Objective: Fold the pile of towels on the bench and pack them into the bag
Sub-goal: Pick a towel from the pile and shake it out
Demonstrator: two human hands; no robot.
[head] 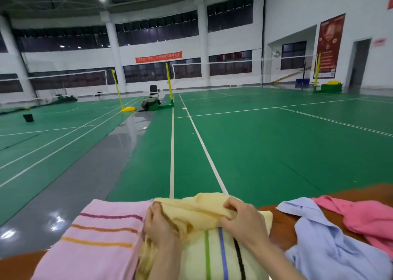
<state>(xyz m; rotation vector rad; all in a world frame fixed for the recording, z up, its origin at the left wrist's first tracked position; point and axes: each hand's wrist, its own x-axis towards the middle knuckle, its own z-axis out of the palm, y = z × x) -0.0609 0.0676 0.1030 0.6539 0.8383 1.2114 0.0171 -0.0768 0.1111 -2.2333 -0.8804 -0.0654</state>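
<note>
On the bench [282, 226] | towels [102, 237]: 4 | hands [161, 222] [242, 220]: 2, gripping yellow towel [191, 211]

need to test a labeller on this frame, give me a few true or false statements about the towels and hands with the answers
1. Both the left hand and the right hand grip the yellow towel. True.
2. The pink striped towel lies crumpled on the person's right. False: it lies spread flat to the left of the yellow towel.
3. The light blue towel is neatly folded. False: it lies crumpled on the bench.
4. A bright pink towel lies at the far right, beyond the light blue towel. True.
</note>
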